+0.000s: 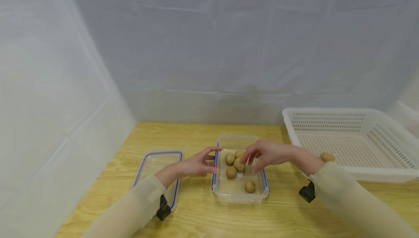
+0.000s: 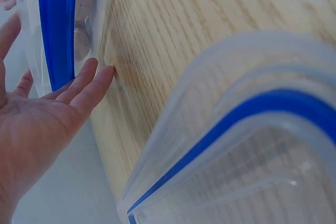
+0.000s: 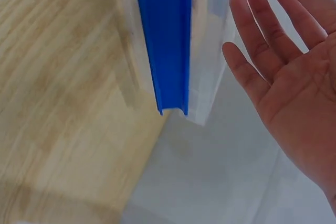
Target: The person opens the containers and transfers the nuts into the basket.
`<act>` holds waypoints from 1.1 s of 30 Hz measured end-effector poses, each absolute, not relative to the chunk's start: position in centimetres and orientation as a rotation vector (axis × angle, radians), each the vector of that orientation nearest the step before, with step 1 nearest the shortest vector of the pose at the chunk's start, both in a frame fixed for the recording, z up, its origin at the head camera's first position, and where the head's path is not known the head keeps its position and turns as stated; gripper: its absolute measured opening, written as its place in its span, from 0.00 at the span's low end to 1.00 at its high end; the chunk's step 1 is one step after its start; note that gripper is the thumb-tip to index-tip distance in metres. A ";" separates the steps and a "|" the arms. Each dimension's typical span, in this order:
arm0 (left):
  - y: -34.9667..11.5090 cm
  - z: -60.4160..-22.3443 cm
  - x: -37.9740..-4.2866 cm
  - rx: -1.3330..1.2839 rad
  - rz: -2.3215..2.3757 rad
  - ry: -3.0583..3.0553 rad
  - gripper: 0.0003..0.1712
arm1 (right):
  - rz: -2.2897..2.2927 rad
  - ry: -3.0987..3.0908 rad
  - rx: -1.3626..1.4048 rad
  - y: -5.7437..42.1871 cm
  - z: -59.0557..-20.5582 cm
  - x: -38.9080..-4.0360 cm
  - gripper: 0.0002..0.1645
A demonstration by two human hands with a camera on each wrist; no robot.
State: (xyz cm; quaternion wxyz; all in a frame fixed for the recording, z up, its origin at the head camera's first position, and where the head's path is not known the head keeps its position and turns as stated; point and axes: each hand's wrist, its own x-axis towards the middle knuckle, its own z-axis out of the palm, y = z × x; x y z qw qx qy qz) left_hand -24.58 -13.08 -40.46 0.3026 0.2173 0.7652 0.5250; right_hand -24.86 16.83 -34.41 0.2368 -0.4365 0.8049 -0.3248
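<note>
Several walnuts [image 1: 231, 172] lie in a clear plastic food box [image 1: 242, 197] with blue side clips, on the table's middle. My left hand [image 1: 197, 163] is at the box's left side, its fingers extended along the blue clip [image 2: 58, 30]; the thumb side reaches the rim. Over the box's right half hovers my right hand [image 1: 270, 153], fingers pointing down beside the walnuts. In the right wrist view the fingers [image 3: 257, 45] look loosely extended above the rim, and no walnut shows in them. Whether a fingertip touches a walnut is hard to tell.
Left of the box lies its clear lid [image 1: 160, 158] with a blue seal, partly under my left forearm. A white perforated basket [image 1: 376, 174] stands at the right, with a walnut [image 1: 327, 157] in it near my right sleeve. White sheeting [image 1: 209, 67] closes off the back and left.
</note>
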 end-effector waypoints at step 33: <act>-13.1 -40.3 -24.5 0.567 1.388 2.045 0.41 | -0.460 2.364 -1.206 13.5 -37.9 -23.9 0.17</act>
